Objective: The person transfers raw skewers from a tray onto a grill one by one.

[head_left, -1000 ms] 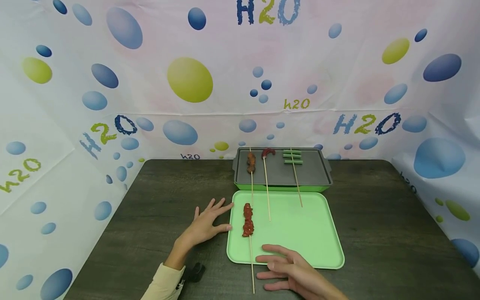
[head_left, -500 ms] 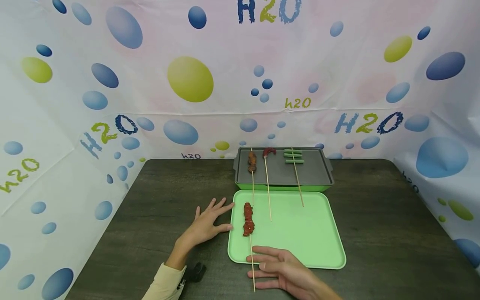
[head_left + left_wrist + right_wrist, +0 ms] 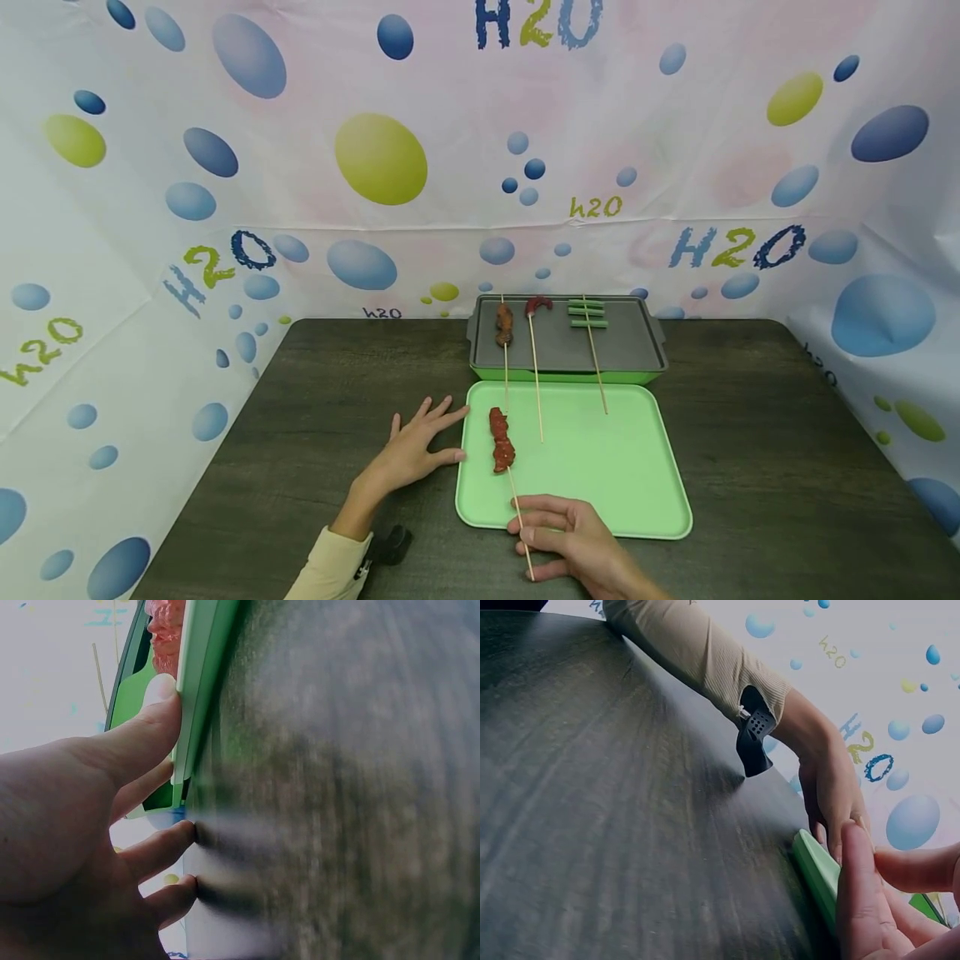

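My right hand (image 3: 566,537) pinches the bare lower end of a skewer of red meat pieces (image 3: 502,450) between thumb and fingers. The meat end lies over the left part of a light green tray (image 3: 592,475), with its stick slanting down past the near rim. Whether the meat touches the tray I cannot tell. My left hand (image 3: 412,450) lies with fingers spread at the tray's left edge. In the left wrist view its thumb (image 3: 154,724) touches the green rim, and two fingertips rest on the table.
Behind the tray stands a grey-topped green grill (image 3: 555,350). On it lie a brown meat skewer (image 3: 503,325), a dark red curled skewer (image 3: 536,305) and a green vegetable skewer (image 3: 587,313), sticks overhanging the tray. A printed curtain (image 3: 450,167) hangs behind the dark table (image 3: 765,450).
My right hand has moved left to the stick and its fingers have closed on it. The skewer's lower end has swung right. The left hand has stayed in place.
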